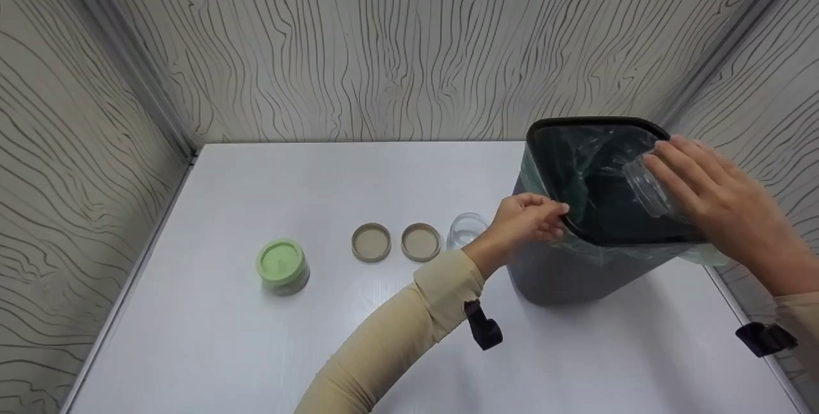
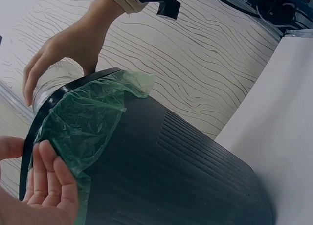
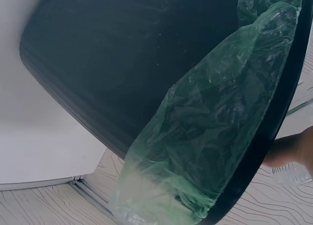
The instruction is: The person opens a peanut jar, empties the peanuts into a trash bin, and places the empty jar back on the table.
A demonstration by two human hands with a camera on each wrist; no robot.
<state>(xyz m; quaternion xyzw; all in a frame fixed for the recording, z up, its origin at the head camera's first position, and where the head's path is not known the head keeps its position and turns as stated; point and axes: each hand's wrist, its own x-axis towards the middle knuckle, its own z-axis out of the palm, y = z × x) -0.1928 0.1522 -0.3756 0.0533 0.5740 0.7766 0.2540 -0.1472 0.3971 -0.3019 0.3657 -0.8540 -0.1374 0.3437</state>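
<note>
Bin work fills the right half of the head view: the dark bin (image 1: 563,273) stands on the white table (image 1: 224,350), tipped so that its mouth faces me, with a green liner bag (image 1: 579,177) folded over its black rim (image 1: 595,122). My left hand (image 1: 528,219) grips the near left edge of that rim, fingers curled over it; in the left wrist view the same fingers (image 2: 49,178) lie against the green plastic (image 2: 83,132) at the lower left of the frame. My right hand (image 1: 710,199) grasps a clear jar (image 1: 646,187), tilted with its open mouth pointing down into the bin, at the right edge of the bin's opening. In the left wrist view that hand (image 2: 68,44) sits at the upper left, wrapped round the jar (image 2: 54,80) just above the rim. The right wrist view shows mostly the bin's dark wall (image 3: 132,58) and the liner (image 3: 210,122), with a bit of the jar (image 3: 293,173) at the lower right edge. Left of the bin, in the middle of the head view, a second clear jar (image 1: 466,230) stands just beside my left wrist, then two tan lids (image 1: 395,242) lie side by side, and a jar with a green lid (image 1: 282,266) stands further left, apart from them.
</note>
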